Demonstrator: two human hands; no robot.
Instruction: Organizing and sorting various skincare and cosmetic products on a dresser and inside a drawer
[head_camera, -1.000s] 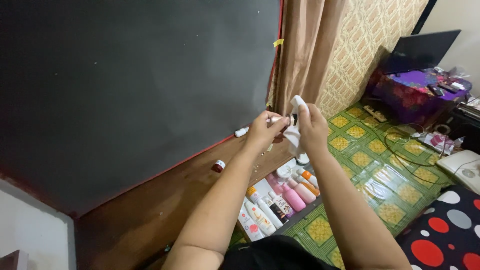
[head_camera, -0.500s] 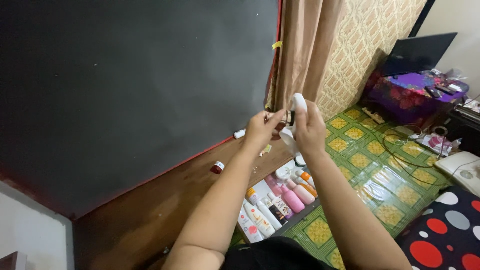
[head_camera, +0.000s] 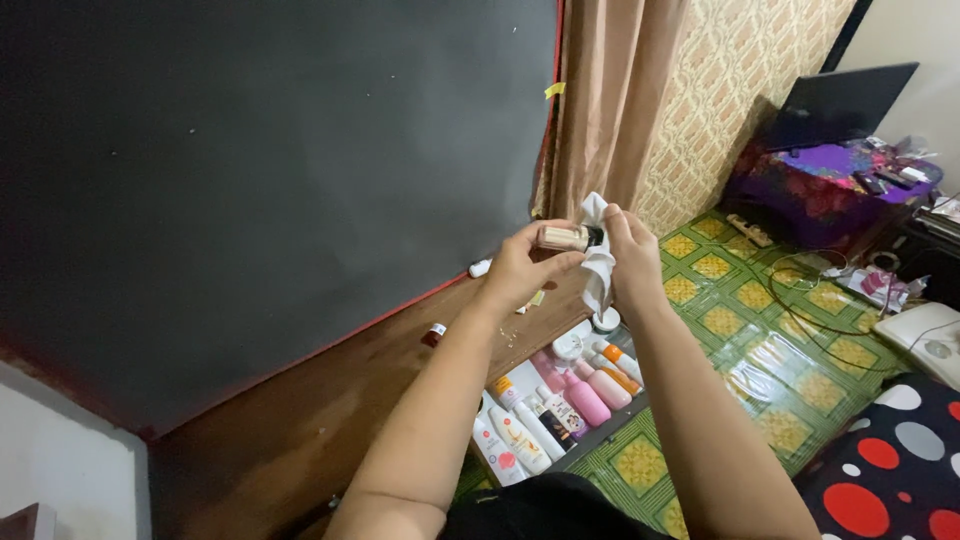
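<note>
hands: left (head_camera: 525, 268) pinching 1 beige bottle (head_camera: 565, 238) | right (head_camera: 632, 255) gripping 1 white cloth (head_camera: 598, 262)

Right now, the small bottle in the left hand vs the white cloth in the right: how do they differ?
The small bottle is beige, rigid and lies sideways in the left hand; the white cloth is soft, crumpled and hangs down from the right hand. The two meet at the bottle's dark cap end.

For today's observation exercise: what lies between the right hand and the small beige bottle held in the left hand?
In the head view, a white cloth lies between the right hand and the small beige bottle, which the left hand holds sideways.
</note>
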